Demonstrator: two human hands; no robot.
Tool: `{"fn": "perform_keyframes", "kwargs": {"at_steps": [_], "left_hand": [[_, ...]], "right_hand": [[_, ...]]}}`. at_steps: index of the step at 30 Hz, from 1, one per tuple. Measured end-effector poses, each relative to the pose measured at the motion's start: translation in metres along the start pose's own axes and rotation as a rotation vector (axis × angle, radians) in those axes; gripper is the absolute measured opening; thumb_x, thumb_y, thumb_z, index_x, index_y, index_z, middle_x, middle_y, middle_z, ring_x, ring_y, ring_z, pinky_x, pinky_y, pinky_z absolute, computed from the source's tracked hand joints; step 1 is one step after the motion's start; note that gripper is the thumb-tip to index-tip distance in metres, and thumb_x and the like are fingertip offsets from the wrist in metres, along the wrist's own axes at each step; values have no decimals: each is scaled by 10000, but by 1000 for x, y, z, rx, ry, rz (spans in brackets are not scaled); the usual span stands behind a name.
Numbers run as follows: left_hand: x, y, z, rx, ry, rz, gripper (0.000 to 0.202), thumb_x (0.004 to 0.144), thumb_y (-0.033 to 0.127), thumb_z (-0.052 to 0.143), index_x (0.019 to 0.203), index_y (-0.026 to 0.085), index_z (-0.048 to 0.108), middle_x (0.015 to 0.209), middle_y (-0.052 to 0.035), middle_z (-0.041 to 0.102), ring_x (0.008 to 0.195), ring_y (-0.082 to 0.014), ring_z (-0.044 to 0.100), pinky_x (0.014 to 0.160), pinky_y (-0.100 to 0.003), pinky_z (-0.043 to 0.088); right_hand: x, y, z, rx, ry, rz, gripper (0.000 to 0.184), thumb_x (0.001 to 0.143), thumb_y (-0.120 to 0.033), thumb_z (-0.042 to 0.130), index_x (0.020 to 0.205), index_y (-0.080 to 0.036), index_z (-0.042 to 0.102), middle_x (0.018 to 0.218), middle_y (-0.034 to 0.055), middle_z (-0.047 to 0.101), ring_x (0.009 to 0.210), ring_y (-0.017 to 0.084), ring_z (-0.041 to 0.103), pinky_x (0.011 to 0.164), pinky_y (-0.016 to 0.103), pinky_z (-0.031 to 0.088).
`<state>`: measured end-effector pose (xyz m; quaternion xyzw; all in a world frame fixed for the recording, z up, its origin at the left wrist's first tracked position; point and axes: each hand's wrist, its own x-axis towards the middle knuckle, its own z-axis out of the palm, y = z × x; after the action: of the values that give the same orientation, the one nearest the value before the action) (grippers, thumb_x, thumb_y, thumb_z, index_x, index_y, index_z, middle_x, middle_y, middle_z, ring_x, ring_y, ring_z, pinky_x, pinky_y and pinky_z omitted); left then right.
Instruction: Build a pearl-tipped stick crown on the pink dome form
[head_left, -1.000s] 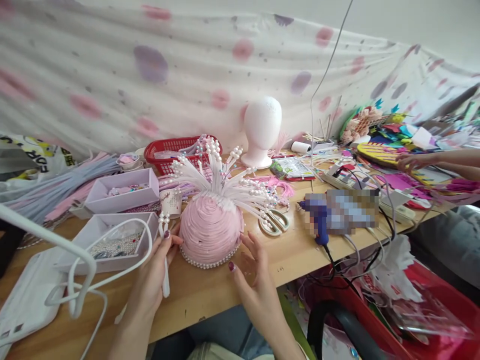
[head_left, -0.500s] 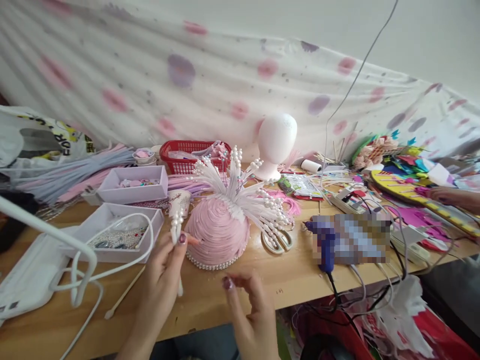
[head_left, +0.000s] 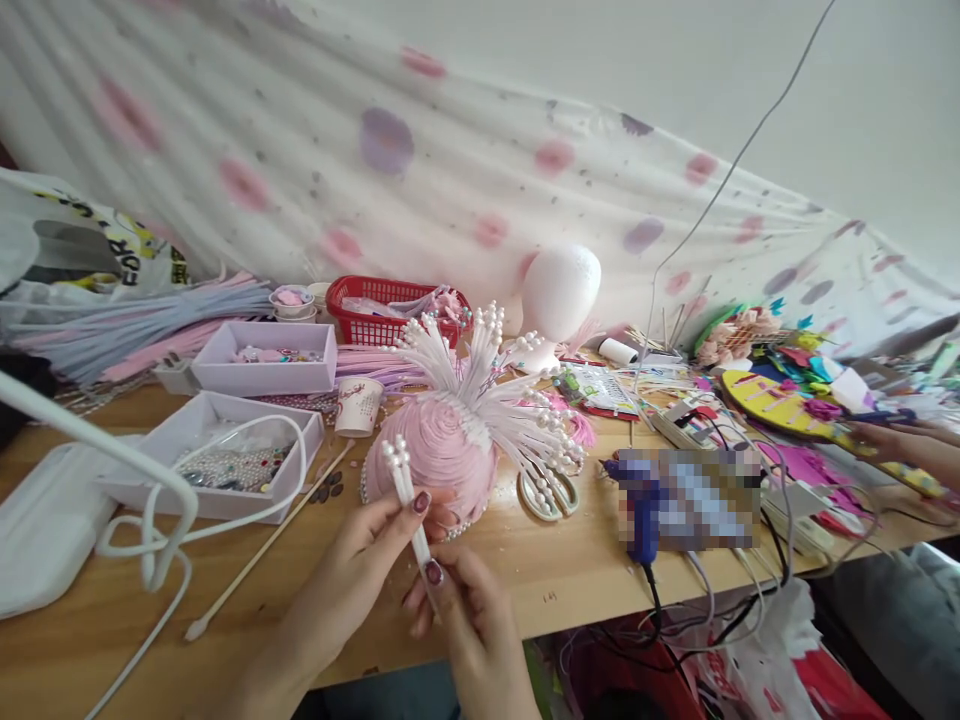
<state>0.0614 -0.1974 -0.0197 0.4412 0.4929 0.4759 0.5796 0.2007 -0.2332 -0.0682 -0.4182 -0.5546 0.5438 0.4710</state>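
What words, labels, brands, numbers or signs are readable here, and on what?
"FOR": on the plastic bag at the far left; nothing more on it reads clearly.
Paper cup: printed, too small to read.
Packet near the foam head: print too small to read.
Table, near its front edge: small dark marks, not legible.
White bag, lower right: red print, too blurred to read.

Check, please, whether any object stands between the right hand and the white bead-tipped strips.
Nothing visible stands between them: the right hand pinches the lower part of the white bead-tipped strips, while the left hand grips them higher up. The pink dome is behind the strips, not in between.
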Motion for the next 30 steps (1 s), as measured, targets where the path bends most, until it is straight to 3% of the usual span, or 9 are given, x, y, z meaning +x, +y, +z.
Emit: {"fn": "perform_keyframes", "kwargs": {"at_steps": [5,7,10,14,22,30], "left_hand": [[1,5,-9,208,2,76,483,705,710,645,814,274,823,892,-77,780,965,-319,701,949,-394,535],[2,8,-11,223,-8,97,433,684,668,680,775,269,821,873,-76,783,945,-320,705,937,-392,541],[7,12,-11,202,29,120,372,634,608,740,737,258,812,801,-75,779,841,-305,715,807,-367,579],[13,11,-10,122,62,131,318,607,542,783,709,241,793,715,-62,759,723,-276,716,670,-340,591],[12,-5,-5,135,-89,131,139,681,336,778,765,228,757,792,-47,779,764,-247,738,730,-325,591],[10,-4,5,173,-116,194,94,725,323,731,744,232,714,779,-28,754,772,-222,724,738,-295,572]], "right_hand": [[2,1,-8,169,-54,142,446,919,-623,546,1014,-193,615,857,33,662,394,55,557,346,160,421],[3,0,-11,193,-78,183,457,891,-632,585,1008,-190,607,811,17,653,395,59,566,354,157,443],[3,-4,-15,136,-65,197,458,867,-615,633,985,-172,623,708,-7,630,407,51,549,377,140,443],[3,-9,-19,17,-29,158,447,864,-601,645,918,-157,661,728,17,644,441,43,527,394,134,404],[6,-10,-25,-132,120,39,411,897,-566,613,911,-171,726,691,16,608,502,73,477,436,172,396],[6,-7,-35,-217,200,-8,415,900,-559,602,910,-177,765,673,10,550,504,89,448,422,198,359]]}}
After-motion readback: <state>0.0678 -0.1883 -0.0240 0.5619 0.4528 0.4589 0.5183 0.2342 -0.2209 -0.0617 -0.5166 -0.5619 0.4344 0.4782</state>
